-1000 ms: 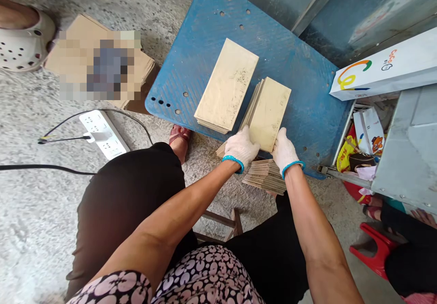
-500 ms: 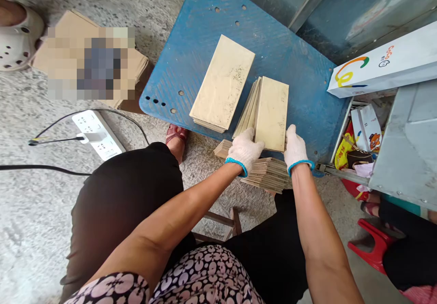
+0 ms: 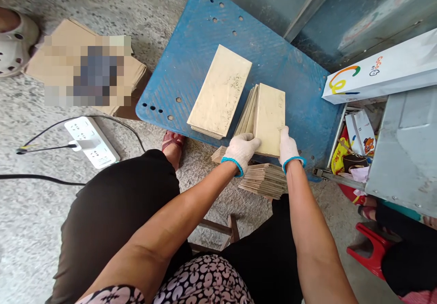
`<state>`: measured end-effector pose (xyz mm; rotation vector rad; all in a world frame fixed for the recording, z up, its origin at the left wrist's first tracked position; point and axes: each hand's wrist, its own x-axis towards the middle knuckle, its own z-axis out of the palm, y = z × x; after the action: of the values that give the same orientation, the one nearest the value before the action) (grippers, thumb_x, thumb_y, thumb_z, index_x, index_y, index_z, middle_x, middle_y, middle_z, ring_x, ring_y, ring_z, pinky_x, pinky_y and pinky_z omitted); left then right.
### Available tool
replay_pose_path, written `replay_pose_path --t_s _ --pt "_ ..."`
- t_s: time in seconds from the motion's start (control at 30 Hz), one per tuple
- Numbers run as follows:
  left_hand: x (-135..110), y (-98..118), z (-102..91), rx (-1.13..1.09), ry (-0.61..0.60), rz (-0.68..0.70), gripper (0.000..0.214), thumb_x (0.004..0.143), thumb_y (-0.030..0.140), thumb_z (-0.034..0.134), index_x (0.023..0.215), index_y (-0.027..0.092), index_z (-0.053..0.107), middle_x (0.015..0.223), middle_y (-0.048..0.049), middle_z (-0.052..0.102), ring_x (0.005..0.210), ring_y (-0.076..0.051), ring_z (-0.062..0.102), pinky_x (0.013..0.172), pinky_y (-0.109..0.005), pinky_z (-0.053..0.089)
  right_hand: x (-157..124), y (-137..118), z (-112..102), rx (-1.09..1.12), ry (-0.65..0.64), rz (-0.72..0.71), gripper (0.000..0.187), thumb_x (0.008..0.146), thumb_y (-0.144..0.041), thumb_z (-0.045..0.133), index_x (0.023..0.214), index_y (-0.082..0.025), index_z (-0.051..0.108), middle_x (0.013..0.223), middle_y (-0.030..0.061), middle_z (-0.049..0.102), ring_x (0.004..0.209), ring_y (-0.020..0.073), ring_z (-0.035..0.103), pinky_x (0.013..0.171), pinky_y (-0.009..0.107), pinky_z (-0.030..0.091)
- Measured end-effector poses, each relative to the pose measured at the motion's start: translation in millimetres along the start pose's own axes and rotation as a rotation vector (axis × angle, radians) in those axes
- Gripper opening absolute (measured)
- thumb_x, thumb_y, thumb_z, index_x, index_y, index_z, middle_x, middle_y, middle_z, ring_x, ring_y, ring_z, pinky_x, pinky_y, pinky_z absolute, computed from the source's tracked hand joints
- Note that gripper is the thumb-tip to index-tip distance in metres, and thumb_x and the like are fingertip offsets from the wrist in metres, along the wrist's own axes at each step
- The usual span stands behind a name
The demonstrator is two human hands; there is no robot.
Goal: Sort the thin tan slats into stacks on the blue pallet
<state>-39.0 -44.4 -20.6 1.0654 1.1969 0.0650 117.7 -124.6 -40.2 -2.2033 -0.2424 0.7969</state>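
HEAD VIEW | Handled board stack (image 3: 271, 115): on blue platform (image 3: 184, 74), 2 o'clock from centre | Left hand (image 3: 240, 149): grasping stack, 7 o'clock edge | Right hand (image 3: 289, 147): against 5 o'clock edge; closure cannot be determined | Paper bag (image 3: 392, 69), 2 o'clock: lettered "CoCo", smaller print illegible

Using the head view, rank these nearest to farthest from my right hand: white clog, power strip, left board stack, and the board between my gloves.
1. Board: at your right hand, on its left.
2. Board stack: left, on the blue tabletop.
3. Power strip: farther left.
4. White clog: far upper left.
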Motion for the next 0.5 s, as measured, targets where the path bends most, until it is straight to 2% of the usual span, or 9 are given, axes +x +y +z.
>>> replay_pose_path --t_s 0.1,0.23,0.37,0.5 --pt "3 2 -0.1 0.03 0.012 -0.011 0.036 0.068 0.037 0.063 0.099 0.019 0.071 0.088 -0.0064 0.072 0.084 -0.022 0.067 0.075 -0.03 0.052 -4 2 4 -0.078 0.093 0.06 0.057 0.082 -0.071 0.041 0.076 -0.022 0.07 0.071 0.0059 0.069 0.076 0.0234 0.066 0.075 0.036 0.054" --pt "3 6 -0.7 0.0 -0.034 0.024 0.024 0.067 0.031 0.063 0.087 0.019 0.07 0.082 -0.0048 0.072 0.077 -0.021 0.067 0.067 -0.028 0.052 -23 -4 4 -0.032 0.092 0.078 0.062 0.083 -0.071 0.037 0.085 -0.019 0.07 0.078 0.0071 0.071 0.075 0.0234 0.066 0.069 0.035 0.055" --pt "-5 15 -1.5 -0.152 -0.197 0.115 0.033 0.067 0.029 0.065 0.099 0.018 0.068 0.09 -0.0053 0.073 0.08 -0.021 0.067 0.068 -0.028 0.053 -44 -14 -6 0.078 0.107 0.009 0.065 0.084 -0.072 0.034 0.094 -0.017 0.069 0.094 0.0086 0.072 0.083 0.0233 0.067 0.071 0.034 0.057" --pt "-15 30 -5.1 -0.256 -0.397 0.186 0.047 0.071 0.038 0.067 0.112 0.015 0.065 0.101 -0.0101 0.071 0.087 -0.023 0.067 0.071 -0.032 0.055 -59 -18 -18 0.187 0.116 -0.08 0.064 0.087 -0.068 0.03 0.101 -0.017 0.065 0.102 0.009 0.071 0.089 0.023 0.067 0.071 0.032 0.056"
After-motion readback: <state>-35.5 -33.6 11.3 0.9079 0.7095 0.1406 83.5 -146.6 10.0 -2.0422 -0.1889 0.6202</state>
